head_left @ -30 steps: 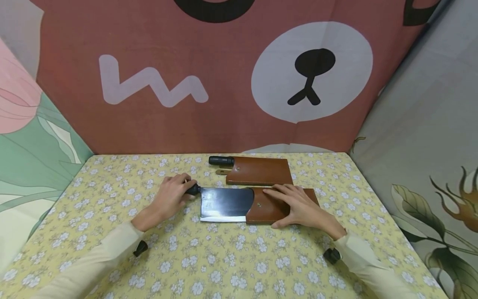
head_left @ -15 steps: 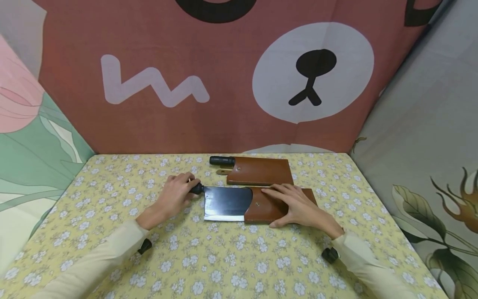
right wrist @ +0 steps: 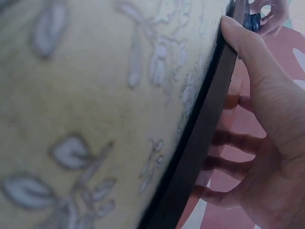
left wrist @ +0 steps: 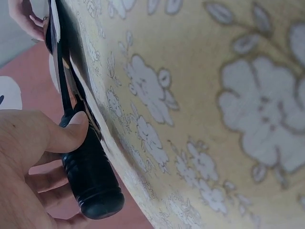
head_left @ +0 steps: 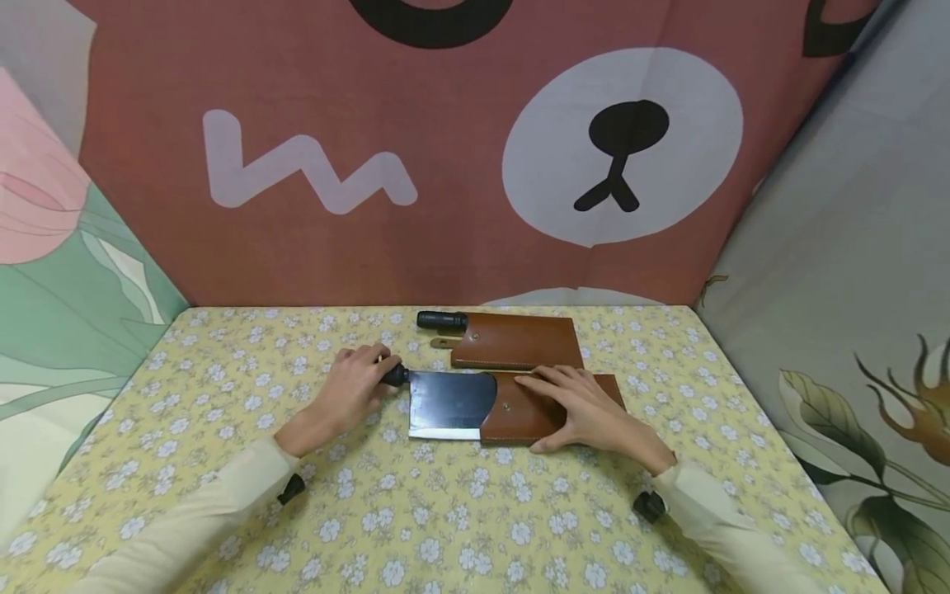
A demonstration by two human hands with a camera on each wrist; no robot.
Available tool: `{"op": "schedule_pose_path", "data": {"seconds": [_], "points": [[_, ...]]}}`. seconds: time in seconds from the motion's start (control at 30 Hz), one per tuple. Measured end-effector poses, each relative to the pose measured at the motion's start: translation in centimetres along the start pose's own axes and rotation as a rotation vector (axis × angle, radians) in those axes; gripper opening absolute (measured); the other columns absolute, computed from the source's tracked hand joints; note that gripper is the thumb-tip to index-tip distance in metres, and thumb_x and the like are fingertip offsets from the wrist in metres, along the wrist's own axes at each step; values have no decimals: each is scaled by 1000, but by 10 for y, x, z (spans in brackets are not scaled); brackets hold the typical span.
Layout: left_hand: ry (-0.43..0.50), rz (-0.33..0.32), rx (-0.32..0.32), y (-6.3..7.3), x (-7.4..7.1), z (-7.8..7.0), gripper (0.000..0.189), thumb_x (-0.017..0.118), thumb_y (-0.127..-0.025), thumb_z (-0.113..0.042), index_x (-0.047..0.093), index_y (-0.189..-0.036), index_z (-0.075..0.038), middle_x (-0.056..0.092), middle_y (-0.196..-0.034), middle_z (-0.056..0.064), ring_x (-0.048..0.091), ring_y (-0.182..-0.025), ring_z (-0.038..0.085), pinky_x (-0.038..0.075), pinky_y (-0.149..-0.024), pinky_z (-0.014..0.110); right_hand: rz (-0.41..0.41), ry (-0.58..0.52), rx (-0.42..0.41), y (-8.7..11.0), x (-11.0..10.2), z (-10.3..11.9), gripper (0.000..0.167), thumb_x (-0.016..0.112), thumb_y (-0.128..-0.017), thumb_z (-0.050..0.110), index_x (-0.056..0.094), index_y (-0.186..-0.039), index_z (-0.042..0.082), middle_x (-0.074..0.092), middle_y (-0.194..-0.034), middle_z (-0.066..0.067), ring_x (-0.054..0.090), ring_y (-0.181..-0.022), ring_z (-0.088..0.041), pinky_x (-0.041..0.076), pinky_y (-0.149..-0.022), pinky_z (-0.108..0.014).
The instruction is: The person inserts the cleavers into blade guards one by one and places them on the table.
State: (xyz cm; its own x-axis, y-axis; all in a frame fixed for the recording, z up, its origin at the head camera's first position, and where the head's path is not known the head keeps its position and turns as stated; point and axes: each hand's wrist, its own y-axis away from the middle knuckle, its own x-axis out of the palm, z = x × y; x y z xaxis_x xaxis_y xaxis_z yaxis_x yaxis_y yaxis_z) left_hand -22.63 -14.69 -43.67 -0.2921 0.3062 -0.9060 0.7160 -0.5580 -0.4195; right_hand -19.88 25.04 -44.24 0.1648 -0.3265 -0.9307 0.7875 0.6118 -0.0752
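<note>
In the head view my left hand (head_left: 347,388) grips the black handle (left wrist: 93,174) of a cleaver (head_left: 451,403), thumb along its side. The cleaver's dark, broad blade lies partly inside a brown leather sheath (head_left: 512,425); the rest of the blade shows to the left of the sheath's curved mouth. My right hand (head_left: 586,408) holds that sheath, its thumb at the near edge and its fingers spread over the top face. The right wrist view shows the thumb (right wrist: 252,52) against the sheath's edge (right wrist: 200,143), with the fingertips on its face.
Just behind lies a second brown sheath (head_left: 523,340) with a black-handled knife (head_left: 441,320) in it and a small strap (head_left: 444,342) sticking out. A yellow flowered cloth (head_left: 460,520) covers the table. Printed fabric walls (head_left: 371,256) stand at the back and both sides.
My left hand has moved a little to the right with the cleaver, and less blade shows outside the sheath. The right hand and sheath have shifted slightly left.
</note>
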Motion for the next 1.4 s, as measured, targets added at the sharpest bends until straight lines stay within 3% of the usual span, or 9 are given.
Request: {"op": "schedule_pose_path", "data": {"seconds": [0.33,0.67,0.97,1.4], "points": [[-10,22,-23,0,0,0,44,89,-84,-14,74,-122,1,68,-113,15,68,-98,35,55,-83,57,9,15,-1,-4,-1,3,103,88,-76,61,45,-161,22,40,-163,-22,36,-147,-51,22,-114,-80],[-22,6,6,-3,3,-3,44,91,-82,-18,75,-120,-1,69,-111,14,69,-96,33,57,-80,54,-2,32,-21,-9,3,10,105,88,-75,62,43,-162,22,42,-163,-18,39,-147,-49,26,-114,-77],[-16,-6,-10,-3,4,-3,44,91,-82,-18,75,-119,0,69,-112,15,69,-97,34,57,-82,56,2,35,-37,-15,5,13,105,89,-75,61,45,-161,20,42,-162,-20,40,-146,-48,26,-113,-78],[-3,25,4,-1,6,-1,43,89,-84,-18,74,-121,-2,69,-113,15,69,-97,33,58,-82,56,115,52,-9,-10,-4,8,112,83,-78,66,33,-166,20,34,-166,-17,34,-151,-44,24,-114,-77]]}}
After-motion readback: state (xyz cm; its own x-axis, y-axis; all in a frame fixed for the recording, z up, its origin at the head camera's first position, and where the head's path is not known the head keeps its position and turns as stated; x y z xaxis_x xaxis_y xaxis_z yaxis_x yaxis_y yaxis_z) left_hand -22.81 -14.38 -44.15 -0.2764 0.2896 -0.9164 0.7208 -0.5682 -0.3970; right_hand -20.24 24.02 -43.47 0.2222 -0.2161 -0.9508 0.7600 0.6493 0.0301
